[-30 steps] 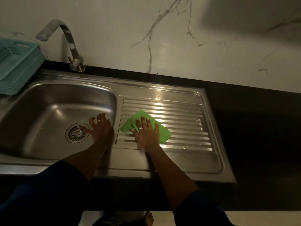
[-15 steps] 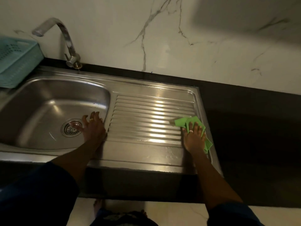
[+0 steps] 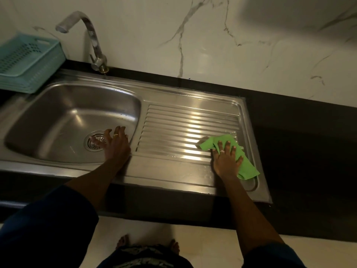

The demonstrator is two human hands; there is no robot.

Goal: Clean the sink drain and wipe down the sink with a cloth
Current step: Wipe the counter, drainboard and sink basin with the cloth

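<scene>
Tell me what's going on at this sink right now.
A person is wiping a steel sink. The right hand presses a green cloth flat on the ribbed drainboard, near its right end. The left hand rests, fingers spread, inside the basin beside the drain strainer, holding nothing. The tap shows no running water. A turquoise basket sits to the left of the sink.
</scene>
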